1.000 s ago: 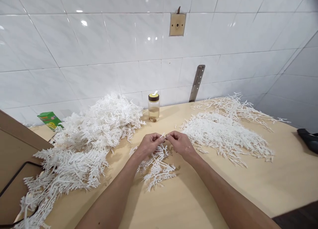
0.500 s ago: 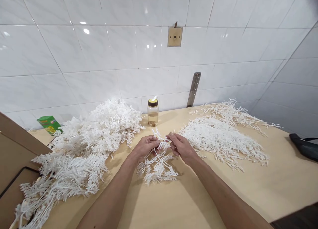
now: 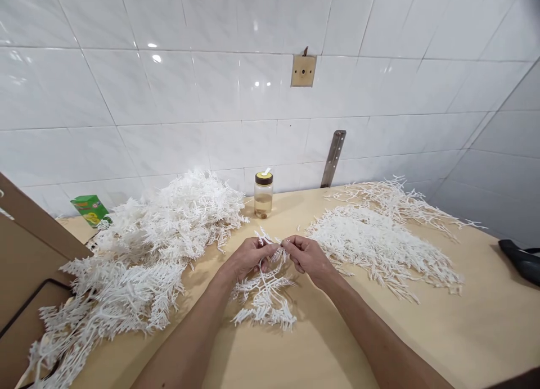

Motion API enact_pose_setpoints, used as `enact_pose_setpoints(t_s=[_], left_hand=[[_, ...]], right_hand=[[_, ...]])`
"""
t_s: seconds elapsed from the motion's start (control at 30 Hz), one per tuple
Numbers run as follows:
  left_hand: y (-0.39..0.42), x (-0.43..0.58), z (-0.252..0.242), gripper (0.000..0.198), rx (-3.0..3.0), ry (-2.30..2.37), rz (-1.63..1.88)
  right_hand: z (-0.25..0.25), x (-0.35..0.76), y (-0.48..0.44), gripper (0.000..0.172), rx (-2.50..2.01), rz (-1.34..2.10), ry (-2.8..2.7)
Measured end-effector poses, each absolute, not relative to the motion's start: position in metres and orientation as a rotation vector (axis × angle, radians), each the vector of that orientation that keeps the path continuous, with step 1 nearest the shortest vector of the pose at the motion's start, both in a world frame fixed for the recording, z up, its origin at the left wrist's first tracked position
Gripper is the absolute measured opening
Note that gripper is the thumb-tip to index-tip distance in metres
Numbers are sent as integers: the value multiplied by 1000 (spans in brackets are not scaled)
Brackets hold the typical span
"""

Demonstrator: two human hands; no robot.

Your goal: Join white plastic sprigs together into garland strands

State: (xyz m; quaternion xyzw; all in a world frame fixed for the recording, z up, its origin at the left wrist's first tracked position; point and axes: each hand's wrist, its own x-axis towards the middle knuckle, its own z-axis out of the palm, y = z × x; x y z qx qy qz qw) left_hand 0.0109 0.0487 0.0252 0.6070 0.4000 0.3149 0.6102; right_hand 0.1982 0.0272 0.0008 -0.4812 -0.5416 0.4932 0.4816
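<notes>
My left hand (image 3: 246, 258) and my right hand (image 3: 307, 256) meet above the middle of the wooden table (image 3: 320, 349), both pinched on the top of a white branched plastic sprig (image 3: 264, 296). The sprig hangs down between my wrists and its lower twigs rest on the tabletop. A tall heap of the same white sprigs (image 3: 139, 254) lies to the left of my hands. A flatter spread of white sprigs (image 3: 379, 245) lies to the right.
A small clear jar (image 3: 264, 195) with a dark lid stands at the back by the white tiled wall. A green carton (image 3: 90, 209) sits at the back left, a brown cardboard box (image 3: 21, 265) at the left edge, a black object (image 3: 523, 259) at the right edge.
My hands stayed together at the sprig's top and turned it; the sprig shifted slightly nearer me. The view tilted a little.
</notes>
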Motion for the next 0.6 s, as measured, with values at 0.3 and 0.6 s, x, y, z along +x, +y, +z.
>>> enact_pose_setpoints(t_s=[0.3, 0.6], left_hand=[[54, 16, 16, 40, 1295, 947, 956], [49, 19, 22, 39, 1316, 931, 969]], right_hand=[[8, 196, 23, 42, -1078, 1343, -1260], [6, 197, 25, 36, -1095, 1251, -1222]])
